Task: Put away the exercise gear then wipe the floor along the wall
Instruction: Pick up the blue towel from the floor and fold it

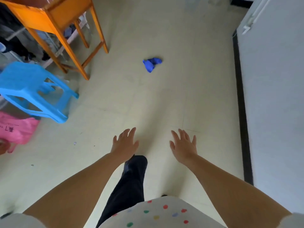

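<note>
Your left hand (125,142) and right hand (183,145) are spread, empty, above bare floor (115,102). The blue cloth (151,63) lies crumpled ahead, well apart. The wall (271,96) runs along your right; the blue stool (32,91) and orange desk (54,18) crowd the left.

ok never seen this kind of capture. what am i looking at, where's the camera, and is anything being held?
There is one picture, from a wide-angle camera worn on a person's head, looking forward and down. No robot is involved. The two bare arms belong to the wearer: left hand and right hand are both open, fingers spread, holding nothing. One dark-trousered leg steps forward. A crumpled blue cloth lies on the pale floor ahead, apart from everything else. At left stand an orange wooden table, a blue plastic stool and a pink bag. A white wall with a dark baseboard runs along the right.
</note>
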### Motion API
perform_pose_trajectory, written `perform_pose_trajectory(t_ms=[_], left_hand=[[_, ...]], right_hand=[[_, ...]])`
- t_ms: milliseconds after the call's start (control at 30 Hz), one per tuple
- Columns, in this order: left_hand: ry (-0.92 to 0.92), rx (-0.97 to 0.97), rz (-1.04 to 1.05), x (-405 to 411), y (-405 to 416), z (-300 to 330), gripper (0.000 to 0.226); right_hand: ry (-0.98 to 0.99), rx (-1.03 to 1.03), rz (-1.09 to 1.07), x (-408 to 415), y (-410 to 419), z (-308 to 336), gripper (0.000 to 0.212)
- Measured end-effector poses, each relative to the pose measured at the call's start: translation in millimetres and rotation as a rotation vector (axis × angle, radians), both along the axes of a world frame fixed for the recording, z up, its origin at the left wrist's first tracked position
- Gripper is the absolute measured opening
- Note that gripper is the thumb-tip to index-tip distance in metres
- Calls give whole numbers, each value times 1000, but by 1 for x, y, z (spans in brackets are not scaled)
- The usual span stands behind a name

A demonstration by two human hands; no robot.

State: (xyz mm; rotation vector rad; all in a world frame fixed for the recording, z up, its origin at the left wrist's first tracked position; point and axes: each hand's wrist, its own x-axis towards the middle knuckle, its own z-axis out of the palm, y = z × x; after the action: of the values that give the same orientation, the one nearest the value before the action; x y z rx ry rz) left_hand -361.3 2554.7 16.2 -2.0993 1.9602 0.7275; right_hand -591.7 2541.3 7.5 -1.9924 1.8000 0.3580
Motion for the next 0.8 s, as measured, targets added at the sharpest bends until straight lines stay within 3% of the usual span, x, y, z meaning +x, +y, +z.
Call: perform_pose_trajectory(t_ms=[133, 433, 800], left_hand=[[-5, 11, 50, 55, -80, -9, 57], [-43, -49, -88, 131, -305, 18, 57], [-22, 8, -165, 131, -546, -4, 57]], right_hand=[[-2, -15, 37, 50, -91, -6, 52], [-31, -52, -84, 125, -282, 18, 53], [34, 67, -183, 105, -506, -15, 53]])
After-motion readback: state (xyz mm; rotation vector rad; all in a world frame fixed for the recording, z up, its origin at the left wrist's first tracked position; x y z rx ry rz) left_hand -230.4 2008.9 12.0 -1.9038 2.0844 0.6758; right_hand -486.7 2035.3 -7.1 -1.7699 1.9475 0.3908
